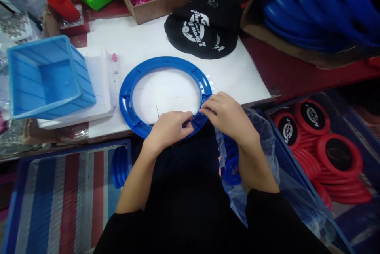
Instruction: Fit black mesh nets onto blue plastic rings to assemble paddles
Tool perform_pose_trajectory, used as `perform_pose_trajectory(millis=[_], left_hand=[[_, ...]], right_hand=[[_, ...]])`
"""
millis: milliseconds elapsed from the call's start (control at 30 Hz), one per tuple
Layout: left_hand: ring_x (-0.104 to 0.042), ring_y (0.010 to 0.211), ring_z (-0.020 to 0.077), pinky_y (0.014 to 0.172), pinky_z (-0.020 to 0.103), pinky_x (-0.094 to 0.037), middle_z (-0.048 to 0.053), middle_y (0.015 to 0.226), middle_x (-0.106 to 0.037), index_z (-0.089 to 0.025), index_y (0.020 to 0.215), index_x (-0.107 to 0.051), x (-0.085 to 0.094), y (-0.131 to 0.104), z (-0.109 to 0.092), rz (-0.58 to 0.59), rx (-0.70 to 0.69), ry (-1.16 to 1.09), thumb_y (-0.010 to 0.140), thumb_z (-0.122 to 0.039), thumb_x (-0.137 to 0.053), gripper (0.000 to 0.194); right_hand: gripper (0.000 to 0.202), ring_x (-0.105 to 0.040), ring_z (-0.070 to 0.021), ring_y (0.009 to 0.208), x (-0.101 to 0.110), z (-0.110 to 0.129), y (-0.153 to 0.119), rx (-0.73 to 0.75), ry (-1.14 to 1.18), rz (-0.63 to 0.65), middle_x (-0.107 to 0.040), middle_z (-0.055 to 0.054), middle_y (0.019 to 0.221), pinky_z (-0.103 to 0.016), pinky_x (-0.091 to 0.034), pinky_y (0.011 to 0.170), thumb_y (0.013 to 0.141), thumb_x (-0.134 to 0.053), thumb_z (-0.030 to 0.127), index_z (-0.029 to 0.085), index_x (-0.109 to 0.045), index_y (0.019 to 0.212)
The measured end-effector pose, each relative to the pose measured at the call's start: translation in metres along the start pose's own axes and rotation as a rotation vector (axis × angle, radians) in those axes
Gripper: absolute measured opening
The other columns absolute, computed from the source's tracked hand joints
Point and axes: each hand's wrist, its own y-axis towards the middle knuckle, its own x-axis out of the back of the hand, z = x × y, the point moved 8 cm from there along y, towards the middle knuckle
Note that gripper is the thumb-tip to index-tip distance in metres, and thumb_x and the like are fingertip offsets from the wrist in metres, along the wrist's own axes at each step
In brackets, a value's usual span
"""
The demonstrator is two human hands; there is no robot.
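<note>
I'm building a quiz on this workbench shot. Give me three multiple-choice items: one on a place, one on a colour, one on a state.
1. Where does the black cloth lie?
A. beyond the blue ring
B. inside the blue basket
C. on the striped mat

2. What colour are the discs in the cardboard box?
A. yellow
B. pink
C. white

3. How does the blue basket stand?
A. upright
B. tipped on its side
C. stacked under the ring

Answers: 1 A, the cloth sits past the ring's far edge. 2 B, pink stacks fill the box. 3 B, its opening faces sideways. Both the left hand and right hand rest on the ring's near rim.
</note>
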Motion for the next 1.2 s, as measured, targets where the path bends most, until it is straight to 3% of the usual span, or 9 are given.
perform_pose_trajectory(millis=[133, 267, 467, 700, 800, 967, 1067, 1200], left_hand=[[-0.065, 0.074, 0.0191, 0.068, 0.030, -0.040, 0.003, 0.082, -0.074, -0.021, 0.088, -0.069, 0.003, -0.003, -0.001, 0.041, -0.035, 0.002, 0.095, -0.025, -0.055, 0.016], [-0.071, 0.082, 0.0260, 0.070, 0.034, -0.046, 0.010, 0.094, -0.078, -0.019, 0.104, -0.071, 0.002, 0.003, -0.010, 0.077, 0.019, 0.128, 0.101, -0.036, -0.052, 0.026], [-0.072, 0.083, 0.0294, 0.072, 0.036, -0.046, 0.014, 0.095, -0.077, -0.017, 0.108, -0.072, -0.005, 0.021, -0.017, 0.079, 0.111, 0.218, 0.102, -0.026, -0.047, 0.028], [-0.059, 0.069, 0.0184, 0.063, 0.031, -0.033, 0.002, 0.076, -0.069, -0.022, 0.081, -0.065, -0.001, 0.010, -0.004, 0.119, -0.011, 0.038, 0.094, -0.027, -0.057, 0.016], [-0.052, 0.063, 0.0160, 0.063, 0.031, -0.030, 0.000, 0.070, -0.064, -0.022, 0.077, -0.062, 0.002, 0.006, 0.000, 0.157, -0.031, 0.018, 0.091, -0.024, -0.058, 0.015], [-0.050, 0.063, 0.0157, 0.062, 0.031, -0.028, 0.000, 0.070, -0.063, -0.022, 0.076, -0.062, 0.005, 0.005, 0.003, 0.155, -0.011, 0.011, 0.090, -0.023, -0.058, 0.014], [-0.052, 0.063, 0.0155, 0.062, 0.031, -0.029, 0.000, 0.070, -0.064, -0.021, 0.078, -0.065, 0.004, 0.004, 0.003, 0.138, -0.008, 0.013, 0.091, -0.024, -0.058, 0.015], [-0.061, 0.069, 0.0166, 0.065, 0.030, -0.035, 0.001, 0.077, -0.072, -0.021, 0.084, -0.072, 0.005, -0.001, 0.003, 0.082, 0.002, 0.020, 0.094, -0.023, -0.059, 0.016]], right_hand=[[0.022, -0.057, -0.0297, 0.088, -0.002, 0.005, -0.007, -0.046, -0.108, -0.029, -0.071, -0.009, 0.088, -0.044, -0.044, 0.080, 0.103, -0.060, 0.019, 0.022, -0.068, 0.084], [0.021, -0.058, -0.0270, 0.083, -0.003, 0.005, -0.009, -0.085, -0.032, -0.058, -0.067, -0.006, 0.081, -0.041, -0.044, 0.077, 0.100, -0.060, 0.016, 0.024, -0.064, 0.081], [0.017, -0.062, -0.0269, 0.086, -0.001, -0.003, -0.004, -0.072, 0.082, 0.041, -0.070, -0.006, 0.087, -0.040, -0.046, 0.077, 0.099, -0.060, 0.016, 0.023, -0.067, 0.086], [0.022, -0.066, -0.0256, 0.094, 0.005, 0.003, 0.009, 0.213, 0.240, 0.234, -0.073, -0.007, 0.098, -0.040, -0.051, 0.084, 0.106, -0.055, 0.024, 0.023, -0.076, 0.099], [0.029, -0.065, -0.0240, 0.095, 0.000, 0.006, 0.019, 0.353, 0.306, 0.358, -0.074, -0.006, 0.099, -0.039, -0.051, 0.085, 0.107, -0.050, 0.023, 0.024, -0.078, 0.100], [0.036, -0.064, -0.0197, 0.089, -0.006, 0.003, 0.035, 0.442, 0.303, 0.522, -0.070, -0.003, 0.099, -0.034, -0.050, 0.080, 0.102, -0.046, 0.012, 0.027, -0.079, 0.103], [0.037, -0.062, -0.0212, 0.094, -0.004, 0.005, 0.034, 0.560, 0.102, 0.499, -0.069, -0.006, 0.106, -0.034, -0.047, 0.077, 0.099, -0.047, 0.005, 0.025, -0.078, 0.106], [0.033, -0.060, -0.0221, 0.091, 0.001, 0.010, 0.021, 0.684, -0.115, 0.350, -0.072, -0.008, 0.111, -0.035, -0.044, 0.075, 0.102, -0.050, 0.003, 0.021, -0.076, 0.111]])
